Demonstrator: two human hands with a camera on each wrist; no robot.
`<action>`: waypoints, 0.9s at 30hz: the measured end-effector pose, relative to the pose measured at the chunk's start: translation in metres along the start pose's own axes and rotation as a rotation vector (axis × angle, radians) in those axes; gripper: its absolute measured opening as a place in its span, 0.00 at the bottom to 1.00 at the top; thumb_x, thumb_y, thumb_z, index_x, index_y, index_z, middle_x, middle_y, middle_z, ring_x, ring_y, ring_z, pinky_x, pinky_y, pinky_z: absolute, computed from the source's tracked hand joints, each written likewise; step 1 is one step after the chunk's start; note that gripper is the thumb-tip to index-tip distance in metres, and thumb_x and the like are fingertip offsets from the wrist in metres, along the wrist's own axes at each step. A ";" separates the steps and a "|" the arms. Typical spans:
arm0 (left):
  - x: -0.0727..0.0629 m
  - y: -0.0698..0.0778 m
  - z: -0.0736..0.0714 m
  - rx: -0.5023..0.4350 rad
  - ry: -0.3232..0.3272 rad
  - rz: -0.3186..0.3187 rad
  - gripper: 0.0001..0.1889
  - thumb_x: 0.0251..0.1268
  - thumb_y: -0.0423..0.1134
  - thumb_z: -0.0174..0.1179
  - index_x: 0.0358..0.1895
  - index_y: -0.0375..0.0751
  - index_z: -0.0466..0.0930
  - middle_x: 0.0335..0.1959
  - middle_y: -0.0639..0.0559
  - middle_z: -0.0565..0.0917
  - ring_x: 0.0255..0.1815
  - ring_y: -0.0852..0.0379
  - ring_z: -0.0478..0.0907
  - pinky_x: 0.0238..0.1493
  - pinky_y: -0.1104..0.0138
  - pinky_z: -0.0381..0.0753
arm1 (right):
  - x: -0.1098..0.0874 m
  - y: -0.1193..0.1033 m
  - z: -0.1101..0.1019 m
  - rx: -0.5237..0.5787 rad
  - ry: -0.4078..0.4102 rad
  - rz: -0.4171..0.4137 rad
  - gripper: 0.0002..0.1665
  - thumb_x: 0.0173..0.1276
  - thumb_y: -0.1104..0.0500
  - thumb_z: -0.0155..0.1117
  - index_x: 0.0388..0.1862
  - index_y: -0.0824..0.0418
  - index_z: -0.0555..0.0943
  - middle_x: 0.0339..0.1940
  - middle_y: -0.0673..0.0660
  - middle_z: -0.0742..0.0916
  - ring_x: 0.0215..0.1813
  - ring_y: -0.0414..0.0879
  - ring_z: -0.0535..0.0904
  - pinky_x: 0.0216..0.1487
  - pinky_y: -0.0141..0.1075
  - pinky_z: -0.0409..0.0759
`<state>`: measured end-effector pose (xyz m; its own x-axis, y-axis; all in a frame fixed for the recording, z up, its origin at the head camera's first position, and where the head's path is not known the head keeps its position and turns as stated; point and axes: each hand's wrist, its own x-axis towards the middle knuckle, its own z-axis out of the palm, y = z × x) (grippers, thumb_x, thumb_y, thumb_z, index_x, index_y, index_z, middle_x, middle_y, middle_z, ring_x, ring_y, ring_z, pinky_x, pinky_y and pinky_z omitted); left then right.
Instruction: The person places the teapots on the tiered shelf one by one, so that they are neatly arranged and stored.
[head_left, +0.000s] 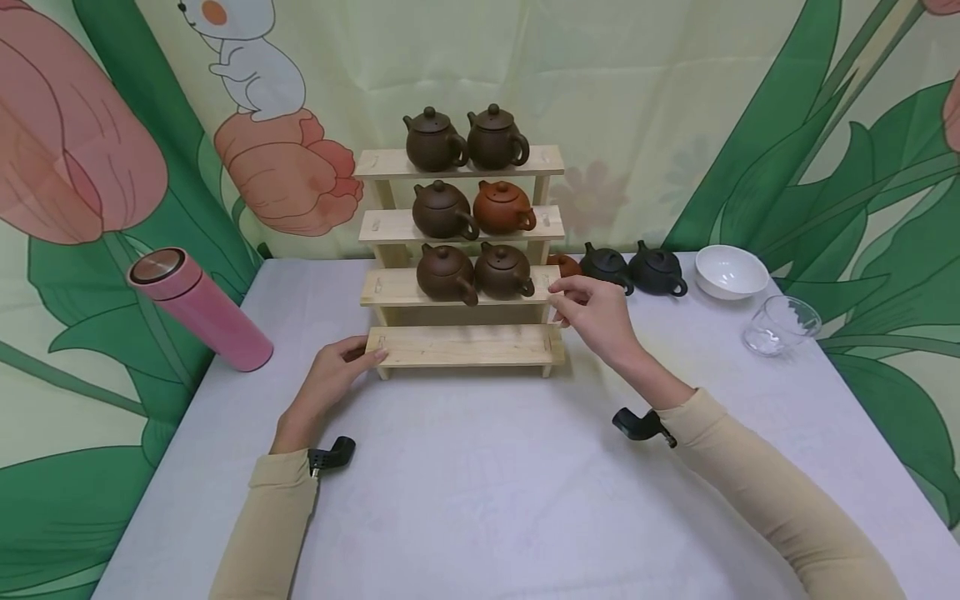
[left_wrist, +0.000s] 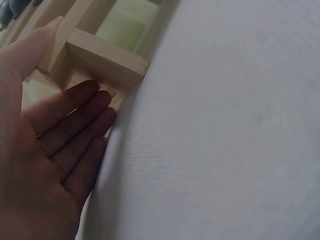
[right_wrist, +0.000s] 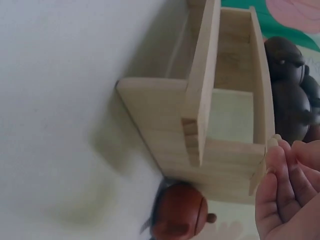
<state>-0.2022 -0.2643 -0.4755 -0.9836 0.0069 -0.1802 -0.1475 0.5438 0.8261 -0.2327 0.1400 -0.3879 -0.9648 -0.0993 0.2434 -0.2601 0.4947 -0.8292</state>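
A stepped wooden display rack point(head_left: 465, 346) stands at the middle of the table. My left hand point(head_left: 327, 385) holds the left end of its lowest step, thumb on top and fingers point(left_wrist: 75, 105) beneath beside the support. At the right end of the second step from the bottom, my right hand point(head_left: 600, 318) grips the board's edge between thumb and fingers. Dark brown teapots point(head_left: 446, 273) sit in pairs on the upper three steps. An orange-brown teapot point(head_left: 502, 207) is on the right of the third step. The lowest step bears nothing.
Behind my right hand, two black teapots point(head_left: 657, 269) and a partly hidden reddish teapot point(right_wrist: 180, 212) stand on the table. A white bowl point(head_left: 731, 272) and a clear glass cup point(head_left: 780, 325) are farther right. A pink thermos point(head_left: 202, 312) stands at left.
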 end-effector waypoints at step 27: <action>0.000 0.001 -0.001 0.015 0.000 -0.013 0.46 0.55 0.73 0.62 0.70 0.44 0.71 0.69 0.43 0.75 0.70 0.44 0.70 0.70 0.47 0.70 | 0.015 0.064 -0.034 -0.067 -0.024 0.156 0.14 0.71 0.60 0.64 0.51 0.65 0.83 0.32 0.66 0.88 0.26 0.50 0.85 0.34 0.39 0.87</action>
<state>-0.2023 -0.2643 -0.4743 -0.9816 -0.0007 -0.1909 -0.1590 0.5562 0.8157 -0.2626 0.1999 -0.4201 -0.9942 -0.0368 0.1014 -0.1045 0.5621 -0.8205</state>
